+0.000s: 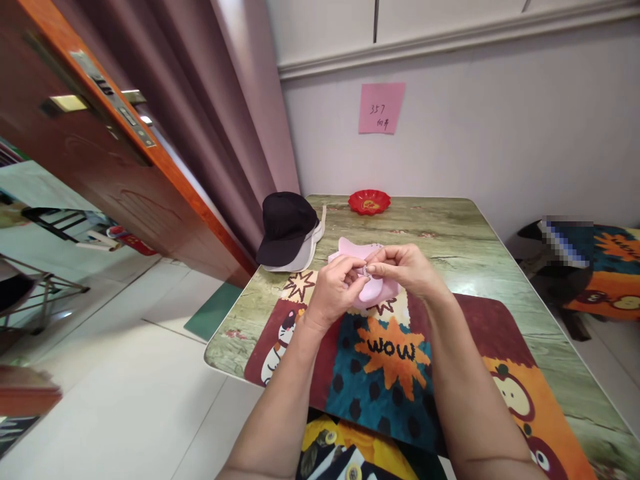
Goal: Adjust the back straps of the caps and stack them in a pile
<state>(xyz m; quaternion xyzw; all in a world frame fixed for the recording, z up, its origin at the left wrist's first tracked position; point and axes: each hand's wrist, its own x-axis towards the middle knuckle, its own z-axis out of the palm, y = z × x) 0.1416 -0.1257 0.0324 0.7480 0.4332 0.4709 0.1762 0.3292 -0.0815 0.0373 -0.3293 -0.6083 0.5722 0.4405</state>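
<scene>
Over the table my left hand (pixel 337 287) and my right hand (pixel 407 268) meet, fingertips pinched close together. Between thumbs and forefingers shows a small silvery piece (pixel 367 270), too small for me to tell its kind. Just below and behind the hands lies a pale pink thing (pixel 373 293) with a pointed corner and a curved edge, like a shallow dish. My fingers hide much of it. Several tiny dark specks sit near its far edge. Beneath is a colourful mat (pixel 345 373) printed with "WOW".
A black cap (pixel 287 223) rests on a pale cap (pixel 305 253) at the table's left edge. A red scalloped dish (pixel 369 202) stands at the back. Left are a curtain (pixel 215 100) and an open door (pixel 115 147). Another mat (pixel 613 280) appears at right.
</scene>
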